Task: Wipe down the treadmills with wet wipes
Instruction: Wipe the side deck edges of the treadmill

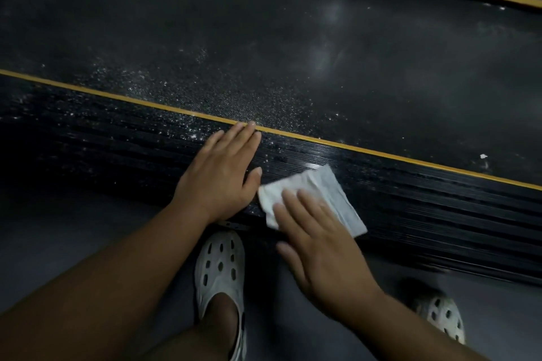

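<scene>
Dust specks (164,88) lie thick on the left part of the treadmill's ribbed side rail (117,138) and on the dark belt (264,53) past the yellow stripe (88,89). Next is the left hand (218,176), laid flat on the rail with straight fingers. Its grip is released and it holds nothing. Its fingertips reach the stripe. Just beside its thumb lies the wet wipe (331,193), spread on the rail. The right hand (316,243) presses it down with flat fingers, so that grip is released too, not curled round the wipe. To wipe well, I think the hand should push hard and slide along the grooves, not across them, so the wipe gets down into each one. The dirty part is on the left, so the left hand should lift out of the way first. The wipe should be turned to a clean side when it looks grey. The rail to the right looks shinier and may need only a light pass.
</scene>
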`<state>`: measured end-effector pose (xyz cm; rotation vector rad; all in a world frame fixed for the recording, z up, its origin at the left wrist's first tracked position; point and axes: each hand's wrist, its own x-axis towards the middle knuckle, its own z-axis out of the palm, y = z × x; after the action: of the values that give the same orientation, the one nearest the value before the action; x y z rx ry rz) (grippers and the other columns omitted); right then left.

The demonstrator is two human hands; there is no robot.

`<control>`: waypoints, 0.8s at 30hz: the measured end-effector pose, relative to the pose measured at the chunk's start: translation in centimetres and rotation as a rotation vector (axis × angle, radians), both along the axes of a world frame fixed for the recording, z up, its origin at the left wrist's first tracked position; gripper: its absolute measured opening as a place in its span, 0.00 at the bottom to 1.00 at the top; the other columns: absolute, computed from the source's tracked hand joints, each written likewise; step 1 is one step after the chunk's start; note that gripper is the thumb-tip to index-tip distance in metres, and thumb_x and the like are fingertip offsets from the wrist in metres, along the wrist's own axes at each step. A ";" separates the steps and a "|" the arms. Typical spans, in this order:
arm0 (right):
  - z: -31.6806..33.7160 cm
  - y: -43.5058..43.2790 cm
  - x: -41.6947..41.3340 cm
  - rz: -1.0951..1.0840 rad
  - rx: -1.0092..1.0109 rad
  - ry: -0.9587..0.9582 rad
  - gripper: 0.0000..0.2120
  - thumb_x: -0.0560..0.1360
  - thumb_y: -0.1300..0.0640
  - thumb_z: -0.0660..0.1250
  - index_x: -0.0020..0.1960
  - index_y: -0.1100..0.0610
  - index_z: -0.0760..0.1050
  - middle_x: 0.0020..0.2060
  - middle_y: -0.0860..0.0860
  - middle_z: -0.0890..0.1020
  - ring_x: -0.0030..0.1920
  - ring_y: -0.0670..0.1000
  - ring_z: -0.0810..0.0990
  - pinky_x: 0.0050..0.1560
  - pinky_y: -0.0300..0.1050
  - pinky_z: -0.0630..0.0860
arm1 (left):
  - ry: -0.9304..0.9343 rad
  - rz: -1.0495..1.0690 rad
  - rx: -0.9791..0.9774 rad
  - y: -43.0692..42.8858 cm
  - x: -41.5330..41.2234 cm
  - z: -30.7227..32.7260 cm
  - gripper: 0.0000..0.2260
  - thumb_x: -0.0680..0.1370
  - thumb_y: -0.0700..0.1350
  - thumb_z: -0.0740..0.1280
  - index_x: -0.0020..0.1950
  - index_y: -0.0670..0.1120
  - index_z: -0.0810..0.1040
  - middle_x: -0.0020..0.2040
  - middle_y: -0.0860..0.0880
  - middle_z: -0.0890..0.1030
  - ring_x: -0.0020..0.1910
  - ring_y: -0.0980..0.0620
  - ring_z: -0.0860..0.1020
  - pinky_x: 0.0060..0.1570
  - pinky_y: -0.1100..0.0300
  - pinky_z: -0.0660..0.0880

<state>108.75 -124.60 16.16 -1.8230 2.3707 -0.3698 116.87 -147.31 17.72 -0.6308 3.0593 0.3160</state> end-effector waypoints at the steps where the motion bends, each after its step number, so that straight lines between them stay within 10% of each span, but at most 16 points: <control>1: 0.0 1.7 -0.4 0.041 0.005 0.026 0.27 0.84 0.44 0.53 0.77 0.56 0.67 0.78 0.54 0.65 0.79 0.55 0.60 0.77 0.54 0.58 | -0.007 0.000 0.000 0.1 0.1 0.0 0.33 0.80 0.60 0.44 0.83 0.48 0.52 0.84 0.51 0.49 0.82 0.54 0.45 0.80 0.54 0.42; 18: 0.5 2.3 -4.7 -0.073 -0.046 -0.079 0.26 0.85 0.41 0.47 0.75 0.50 0.71 0.77 0.49 0.67 0.78 0.54 0.62 0.71 0.61 0.67 | -0.015 0.000 0.004 0.1 0.1 0.2 0.34 0.80 0.61 0.42 0.84 0.47 0.51 0.84 0.51 0.48 0.82 0.54 0.44 0.79 0.55 0.41; 24: 0.5 1.1 -4.0 0.229 0.067 0.036 0.26 0.85 0.40 0.47 0.79 0.48 0.63 0.80 0.48 0.61 0.80 0.53 0.56 0.76 0.54 0.57 | -0.009 -0.003 0.006 0.0 0.0 0.2 0.34 0.80 0.60 0.43 0.83 0.47 0.52 0.84 0.50 0.49 0.82 0.54 0.46 0.80 0.54 0.42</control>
<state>104.72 -123.51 16.71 -2.0560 2.1363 -0.2298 116.84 -147.26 17.90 -0.6251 3.0497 0.3213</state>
